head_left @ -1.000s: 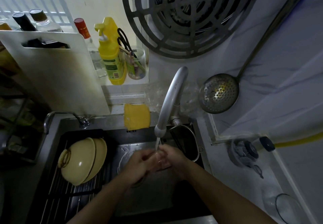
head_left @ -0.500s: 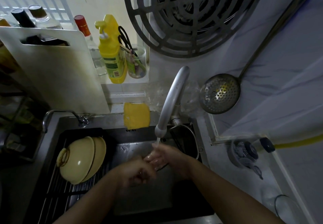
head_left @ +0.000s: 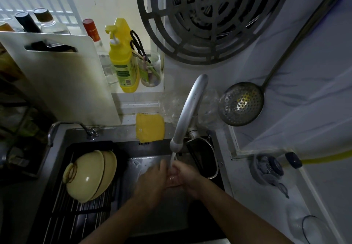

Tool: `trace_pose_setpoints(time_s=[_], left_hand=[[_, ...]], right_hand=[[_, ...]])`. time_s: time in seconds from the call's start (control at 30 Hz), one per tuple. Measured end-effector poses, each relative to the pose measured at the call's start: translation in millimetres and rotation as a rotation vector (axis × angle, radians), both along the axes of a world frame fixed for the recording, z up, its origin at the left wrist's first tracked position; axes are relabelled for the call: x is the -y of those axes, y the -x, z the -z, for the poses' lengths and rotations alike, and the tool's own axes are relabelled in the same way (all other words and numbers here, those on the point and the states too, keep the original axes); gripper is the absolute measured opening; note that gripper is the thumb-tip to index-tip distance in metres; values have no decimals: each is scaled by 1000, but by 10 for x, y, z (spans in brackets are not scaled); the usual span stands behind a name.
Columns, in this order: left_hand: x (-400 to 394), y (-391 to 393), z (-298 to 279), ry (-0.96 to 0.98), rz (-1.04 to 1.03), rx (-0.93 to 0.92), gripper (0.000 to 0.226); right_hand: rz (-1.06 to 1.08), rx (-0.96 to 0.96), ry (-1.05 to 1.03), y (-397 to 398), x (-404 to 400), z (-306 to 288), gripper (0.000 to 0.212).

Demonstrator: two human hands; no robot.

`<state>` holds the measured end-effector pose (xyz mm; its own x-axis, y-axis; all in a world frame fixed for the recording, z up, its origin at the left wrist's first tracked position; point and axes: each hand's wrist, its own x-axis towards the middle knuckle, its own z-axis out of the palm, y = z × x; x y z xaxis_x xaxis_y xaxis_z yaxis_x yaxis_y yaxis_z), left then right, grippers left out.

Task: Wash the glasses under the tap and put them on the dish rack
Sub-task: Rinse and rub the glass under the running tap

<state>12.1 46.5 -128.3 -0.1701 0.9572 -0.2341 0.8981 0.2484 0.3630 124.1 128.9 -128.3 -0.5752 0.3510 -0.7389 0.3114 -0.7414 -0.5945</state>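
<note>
I see both hands under tap (head_left: 187, 114) stream, sink centre. Left hand (head_left: 152, 181) and right hand (head_left: 187, 176) cupped around small glass (head_left: 174, 179), barely visible between palms. Risk: wet glass slips, hits basin. Dish rack (head_left: 76, 215) at 9 o'clock, bowls (head_left: 89, 175) crowding it.
</note>
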Motion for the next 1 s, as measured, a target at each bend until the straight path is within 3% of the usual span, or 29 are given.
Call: trace_pose_setpoints(time_s=[0.1, 0.2, 0.27, 0.33, 0.5, 0.63, 0.73, 0.83, 1.0], left_hand=[[44, 40, 72, 66, -53, 173, 57], [9, 159, 72, 278, -289, 775, 58], [20, 205, 21, 394, -415, 1037, 55], [50, 221, -6, 407, -474, 1199, 56], [68, 147, 26, 445, -634, 1562, 27], [39, 138, 32, 360, -667, 1442, 42], [5, 115, -17, 229, -549, 1230, 40], [-14, 100, 8, 119, -516, 1133, 34], [16, 123, 144, 28, -477, 958, 61]], right_hand=[[-66, 44, -62, -3, 16, -36, 46], [-115, 73, -174, -18, 10, -129, 57], [-132, 44, -288, -16, 5, -227, 58], [-89, 17, -370, 1, 6, -305, 56], [120, 24, -594, 7, -17, -351, 51], [293, 43, -523, 1, -77, -276, 43], [470, 59, -316, -40, -166, -164, 37], [631, 32, -93, -84, -319, -67, 39], [707, -34, 6, -60, -601, -9, 48]])
